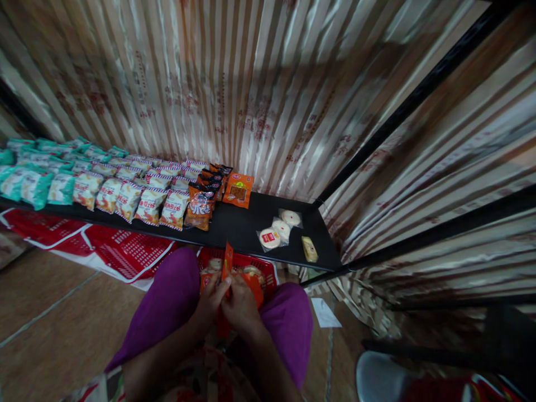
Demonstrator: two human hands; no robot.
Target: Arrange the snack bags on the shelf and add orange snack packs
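Fingers first: the left hand (213, 295) and the right hand (242, 303) are close together at lower centre of the frame, fingers curled in, with an orange packet (228, 258) poking up almost edge-on between them. I read it as pinched from both sides, but I can't tell how firmly, nor where every fingertip sits. That's my first worry: a thin, slick wrapper held low could twist or crease if one hand pulls against the other. Right below I've got the red basket (274, 273), between two knees in purple trousers (173, 307), with round pale packs (253, 271) inside and more orange packaging (257, 291) beside the right hand; a slip likely drops the packet in among them, and a shifting knee could nudge the basket. Further out, the black shelf (237, 231) crosses mid-frame, its front edge just past the basket, so a hand raised carelessly might knock it. Right of centre, flat round packs (281, 229) and a small yellow pack (309, 249) lie loose near that edge; a sweeping arm could push them off. Over at left, the black-and-orange bags (200, 207), white-and-red bags (149, 206) and teal bags (37, 185) crowd the front, and I reckon one bump could topple several.
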